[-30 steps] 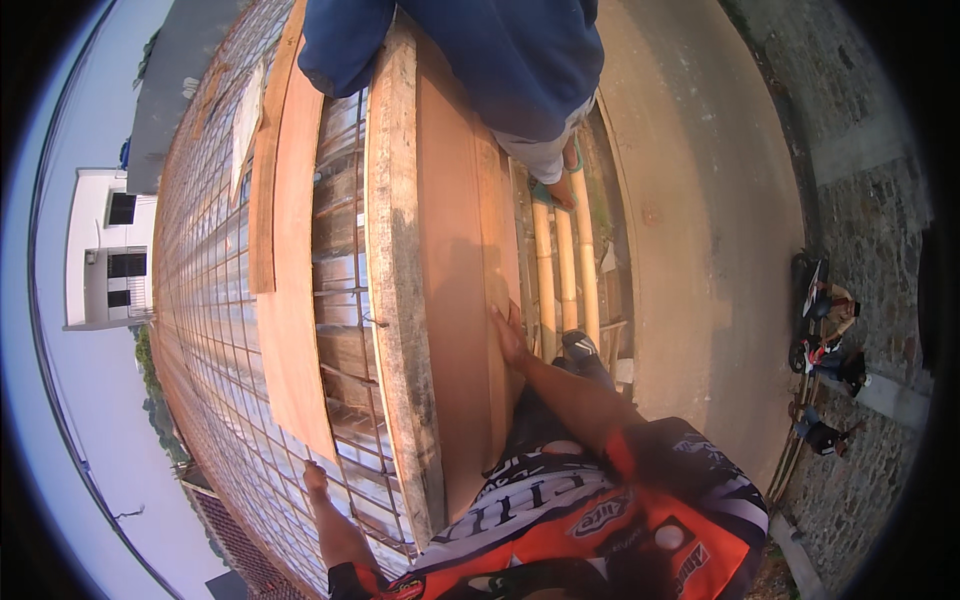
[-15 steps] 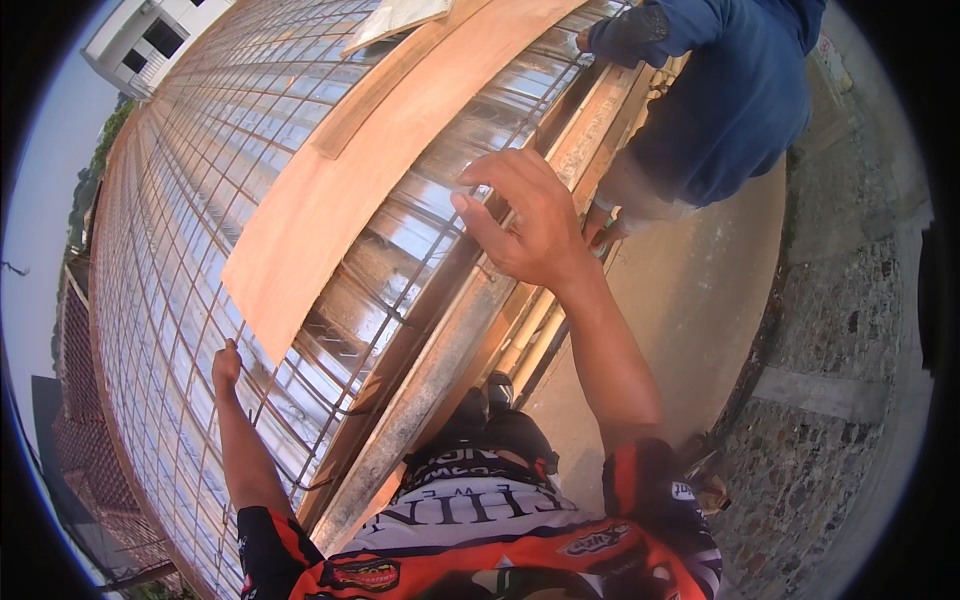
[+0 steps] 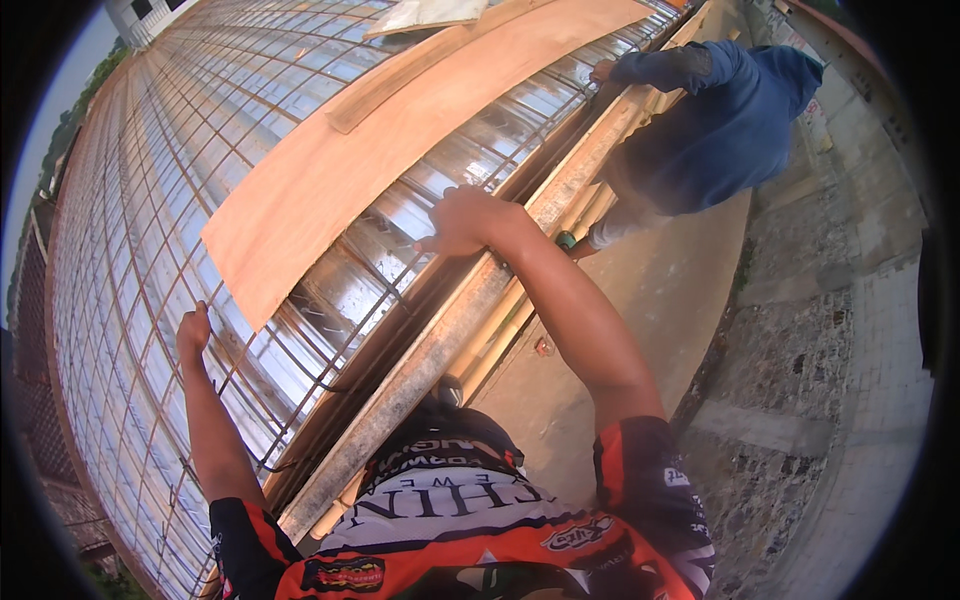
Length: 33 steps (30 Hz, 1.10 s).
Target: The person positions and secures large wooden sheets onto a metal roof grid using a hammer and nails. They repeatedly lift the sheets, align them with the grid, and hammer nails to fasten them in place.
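At the left, my left hand [image 3: 193, 330] is closed around a thin steel bar of the rusty rebar mesh [image 3: 150, 200]. My right hand [image 3: 465, 222] is over the inner side of the long formwork beam [image 3: 395, 395], thumb and fingers apart; whether it touches the edge is hard to make out. Between the hands, a long reddish plywood strip [image 3: 310, 215] lies on the mesh, its near end close to my left hand. Bent bar ends show along the slab edge beneath it.
A narrow timber [image 3: 400, 85] and a pale board piece [image 3: 428, 14] rest on the plywood. Ahead on the right, a co-worker in blue [image 3: 695, 140] leans at the same edge, one hand on it. Shiny metal decking lies under the mesh. A drop to a concrete surface [image 3: 640, 330] lies right of the beam.
My right hand has come down from a raised, curled pose to the beam's inner side. My left hand stays at the mesh. The view has shifted, showing more of the co-worker.
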Available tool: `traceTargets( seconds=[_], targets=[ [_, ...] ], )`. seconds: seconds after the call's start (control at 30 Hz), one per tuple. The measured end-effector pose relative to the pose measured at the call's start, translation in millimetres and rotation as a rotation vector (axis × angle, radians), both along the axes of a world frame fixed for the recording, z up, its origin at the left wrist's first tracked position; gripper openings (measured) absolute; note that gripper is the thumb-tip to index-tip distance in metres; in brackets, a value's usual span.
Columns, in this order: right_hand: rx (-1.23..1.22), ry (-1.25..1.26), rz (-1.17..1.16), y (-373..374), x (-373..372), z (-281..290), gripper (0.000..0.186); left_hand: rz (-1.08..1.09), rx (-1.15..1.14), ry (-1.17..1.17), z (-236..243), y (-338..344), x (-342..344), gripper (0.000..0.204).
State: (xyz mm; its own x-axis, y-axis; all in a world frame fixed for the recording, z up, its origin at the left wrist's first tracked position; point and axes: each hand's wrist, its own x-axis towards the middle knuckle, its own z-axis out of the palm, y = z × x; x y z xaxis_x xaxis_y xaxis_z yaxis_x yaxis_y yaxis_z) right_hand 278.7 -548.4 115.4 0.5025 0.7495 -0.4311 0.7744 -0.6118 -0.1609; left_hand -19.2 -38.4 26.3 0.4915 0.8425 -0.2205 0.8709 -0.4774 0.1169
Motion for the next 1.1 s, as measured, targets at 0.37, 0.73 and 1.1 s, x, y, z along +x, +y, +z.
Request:
traceTargets(
  seconds=[0.37, 0.73, 1.1],
  targets=[
    [0.013, 0.013, -0.06, -4, -9, 7, 0.082, -0.045, 0.029, -0.057, 12, -14, 0, 0.078],
    [0.073, -0.042, -0.089, -2, -22, 13, 0.077, 0.009, 0.054, -0.014, 6, -13, -2, 0.077],
    [0.099, -0.088, -0.105, 0, -25, 9, 0.079, 0.01, 0.055, -0.041, 20, -27, -4, 0.075]
  ],
)
